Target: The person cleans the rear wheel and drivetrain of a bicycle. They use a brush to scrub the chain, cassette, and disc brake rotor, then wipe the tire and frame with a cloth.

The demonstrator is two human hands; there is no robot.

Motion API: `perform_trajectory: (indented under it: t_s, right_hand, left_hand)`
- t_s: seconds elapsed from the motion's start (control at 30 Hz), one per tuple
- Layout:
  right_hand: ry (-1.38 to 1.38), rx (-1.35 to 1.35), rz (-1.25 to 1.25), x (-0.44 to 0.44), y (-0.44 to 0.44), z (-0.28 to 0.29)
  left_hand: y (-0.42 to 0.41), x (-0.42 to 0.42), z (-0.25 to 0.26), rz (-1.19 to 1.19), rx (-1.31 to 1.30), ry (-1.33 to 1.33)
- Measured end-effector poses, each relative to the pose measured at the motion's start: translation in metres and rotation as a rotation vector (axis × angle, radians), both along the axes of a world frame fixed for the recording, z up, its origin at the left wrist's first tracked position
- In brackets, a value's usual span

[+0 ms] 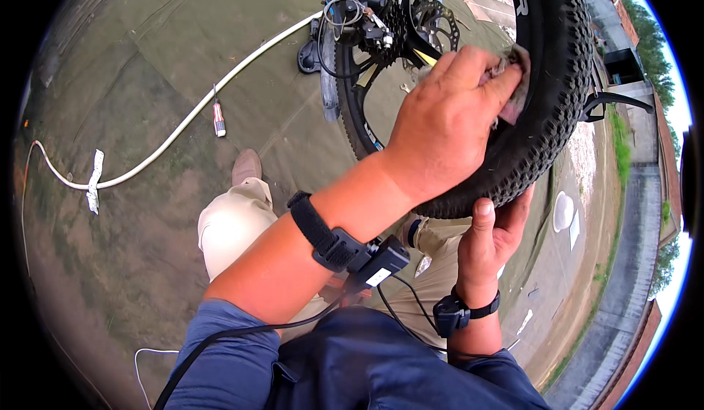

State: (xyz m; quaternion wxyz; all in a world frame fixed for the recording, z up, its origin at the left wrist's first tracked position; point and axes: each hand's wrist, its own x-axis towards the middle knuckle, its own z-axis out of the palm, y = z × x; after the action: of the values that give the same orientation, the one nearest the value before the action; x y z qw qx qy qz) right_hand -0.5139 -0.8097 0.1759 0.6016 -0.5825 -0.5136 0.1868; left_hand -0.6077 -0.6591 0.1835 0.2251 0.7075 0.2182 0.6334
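Note:
My left hand (445, 118) pinches a crumpled, dirty rag (520, 88) and presses it against the inner side of a black bicycle tyre (555, 118), by the rim (528, 30). Low on the same tyre, my right hand (492, 234) cups the knobby tread, thumb in front and the other fingers partly hidden behind it. Beyond my left hand are the wheel's cassette (395, 30), a brake disc (440, 22) and a rear derailleur (379, 30). Part of the wheel is covered by my left hand and forearm.
A screwdriver (219, 118) lies on the green ground sheet (165, 74) beside a long white hose (187, 121). A small wrench (405, 87) rests beyond the wheel. Black cables (231, 333) run across my front from wrist devices. A concrete wall (632, 212) runs along the right.

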Motion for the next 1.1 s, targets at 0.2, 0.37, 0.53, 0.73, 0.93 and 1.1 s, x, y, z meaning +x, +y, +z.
perform_trajectory:
  t_s: [0.2, 0.37, 0.53, 0.73, 0.93, 1.1]
  right_hand:
    - [0.016, 0.013, -0.005, 0.004, 0.000, -0.001]
    - [0.036, 0.010, 0.017, 0.003, -0.003, -0.004]
    - [-0.034, -0.021, 0.011, 0.004, -0.008, -0.007]
    - [0.010, -0.021, 0.002, -0.001, -0.006, -0.001]
    - [0.042, 0.001, 0.005, 0.001, 0.000, 0.000]
    - [0.128, 0.011, 0.043, -0.001, 0.003, 0.003]
  left_hand:
    - [-0.018, -0.012, -0.019, -0.028, -0.092, 0.080]
    - [0.007, -0.004, -0.001, 0.038, -0.079, 0.072]
    - [-0.024, -0.011, -0.013, -0.085, -0.091, 0.008]
    - [0.013, -0.002, 0.008, -0.204, -0.148, -0.135]
    - [-0.038, -0.026, -0.025, -0.329, -0.283, 0.001]
    - [-0.056, -0.037, -0.022, -0.373, -0.410, 0.025]
